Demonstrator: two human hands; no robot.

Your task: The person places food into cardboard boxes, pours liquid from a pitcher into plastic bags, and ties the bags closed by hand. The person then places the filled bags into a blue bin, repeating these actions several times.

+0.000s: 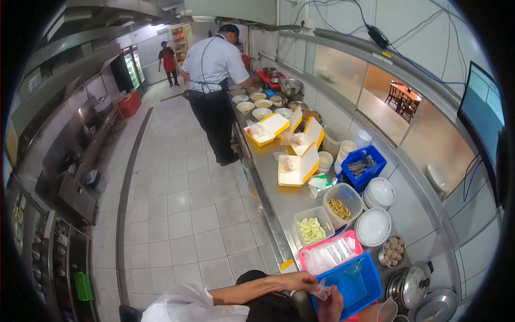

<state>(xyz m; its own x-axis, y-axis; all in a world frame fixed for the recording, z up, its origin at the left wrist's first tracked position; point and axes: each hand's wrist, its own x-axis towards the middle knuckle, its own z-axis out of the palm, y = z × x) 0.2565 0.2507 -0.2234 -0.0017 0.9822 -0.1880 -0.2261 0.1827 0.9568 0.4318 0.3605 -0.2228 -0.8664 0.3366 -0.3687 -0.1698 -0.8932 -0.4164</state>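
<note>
My left hand point(299, 280) reaches in from the bottom left, its fingers pinched on a small clear plastic bag point(322, 291). On the bag's other side my right hand point(330, 307) is closed on it too, partly cut off by the lower edge. What the bag holds, if anything, I cannot make out. Both hands are by the near corner of a blue tray point(346, 311), which has clear plastic in it. Just beyond lies a pink-rimmed container point(355, 242) with clear plastic sheets or bags.
Tubs of pale green pieces point(311, 229) and brown pieces point(339, 208) stand farther along the counter, past them open yellow-and-white boxes point(296, 170). White bowls point(374, 227) and a lidded pot point(416, 287) line the wall. A co-worker point(214, 70) bends over the counter; another person point(168, 61) stands farther back.
</note>
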